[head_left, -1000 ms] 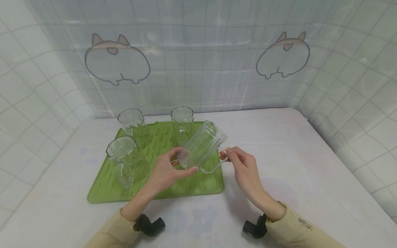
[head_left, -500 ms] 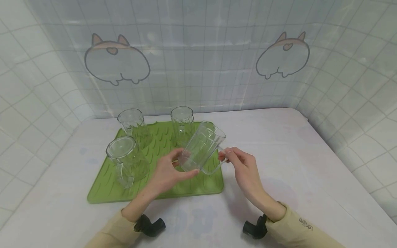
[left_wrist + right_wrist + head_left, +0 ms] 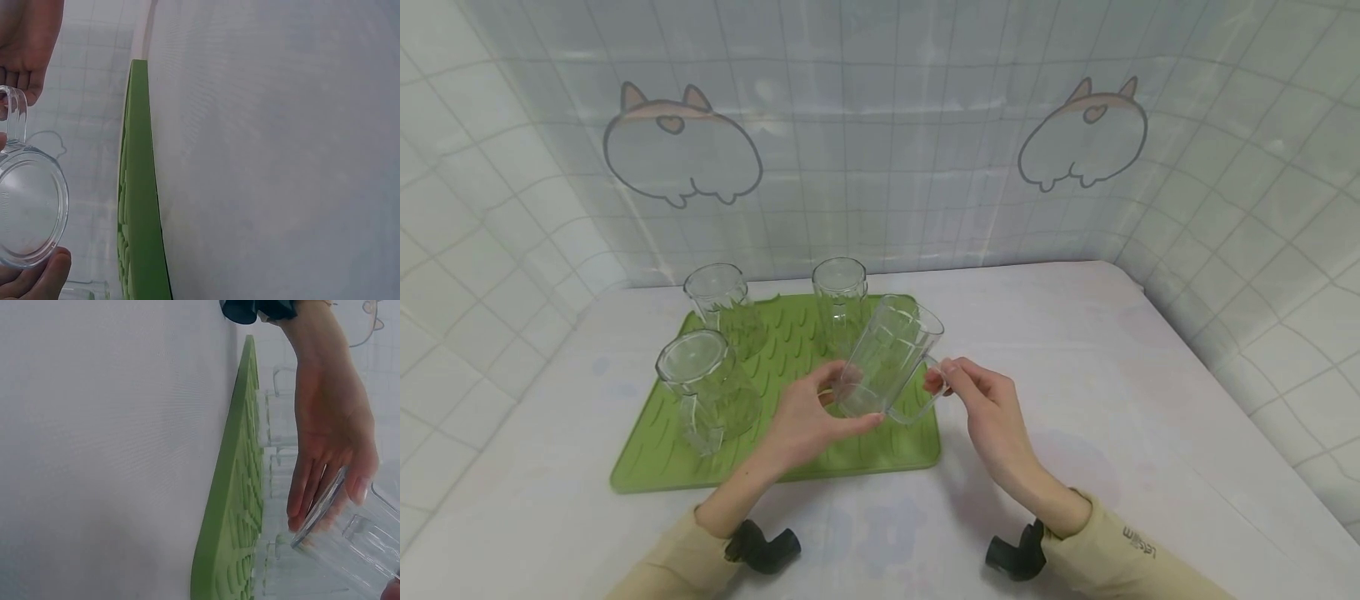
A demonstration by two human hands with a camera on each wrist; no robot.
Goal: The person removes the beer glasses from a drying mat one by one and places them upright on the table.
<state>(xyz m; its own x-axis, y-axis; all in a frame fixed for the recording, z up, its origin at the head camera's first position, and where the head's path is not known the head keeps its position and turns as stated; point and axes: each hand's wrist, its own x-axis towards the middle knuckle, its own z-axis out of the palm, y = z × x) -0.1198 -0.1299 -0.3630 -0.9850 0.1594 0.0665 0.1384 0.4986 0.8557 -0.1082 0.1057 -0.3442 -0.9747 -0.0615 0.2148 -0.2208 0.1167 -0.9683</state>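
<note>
A clear glass mug is held tilted above the green mat, its mouth up and to the right. My left hand holds it around the base, thumb on the near side. On its handle, my right hand pinches with thumb and fingers. The left wrist view shows the mug's round base face on, with left fingertips at its edge. In the right wrist view the left hand cups the base, while only a bit of the right hand shows in the corner.
Three other glass mugs stand upside down on the ridged green mat: one at front left, one at back left and one at back middle. A white grid-patterned sheet rises behind the table.
The mug has turned slightly in both hands, its mouth showing a little more toward the camera. Both hands keep their grip with barely any shift. The mugs on the mat stay put.
</note>
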